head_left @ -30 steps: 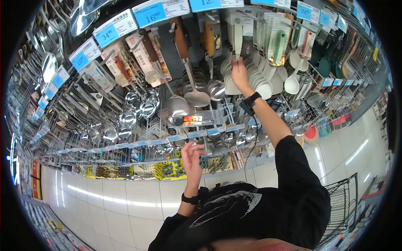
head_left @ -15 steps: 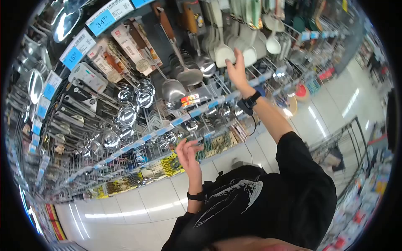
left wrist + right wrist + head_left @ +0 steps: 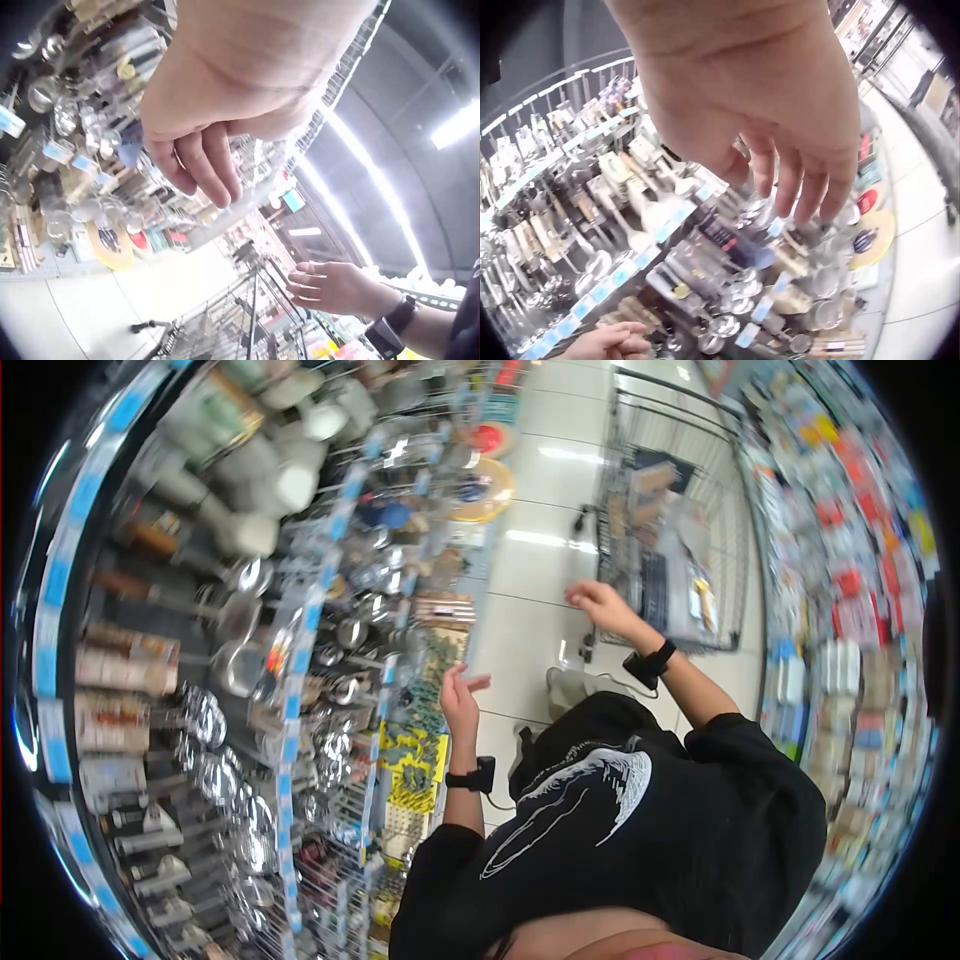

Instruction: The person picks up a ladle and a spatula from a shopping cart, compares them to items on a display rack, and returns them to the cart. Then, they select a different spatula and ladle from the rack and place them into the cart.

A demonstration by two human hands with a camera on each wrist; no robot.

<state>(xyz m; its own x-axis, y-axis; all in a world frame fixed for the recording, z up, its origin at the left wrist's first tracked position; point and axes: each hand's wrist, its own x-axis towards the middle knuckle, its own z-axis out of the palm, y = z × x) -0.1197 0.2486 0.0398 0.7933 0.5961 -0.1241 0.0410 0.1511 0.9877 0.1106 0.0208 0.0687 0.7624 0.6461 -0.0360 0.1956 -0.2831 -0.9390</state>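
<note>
In the head view the left hand (image 3: 460, 703) is raised beside the utensil shelves, fingers relaxed, holding nothing. The right hand (image 3: 605, 607) hangs over the tiled aisle, near the shopping cart (image 3: 740, 540), its fingers loosely extended and holding nothing. The left wrist view shows the left hand (image 3: 225, 105) with drooping fingers and the right hand (image 3: 337, 289) farther off. From the right wrist, the right hand (image 3: 757, 112) has its fingers spread downward, with the left hand (image 3: 607, 343) low at the edge.
Racks of ladles and turners (image 3: 240, 618) line the left side, with a price-tag rail (image 3: 300, 650) along them. A round yellow-rimmed item (image 3: 482, 490) is at the shelf end. More packaged goods (image 3: 850, 600) stand on the right. The cart contains several packages.
The view has swung toward the aisle, bringing the cart fully in. My right hand has left the white turners, where it was touching a handle earlier; the left hand remains raised and empty.
</note>
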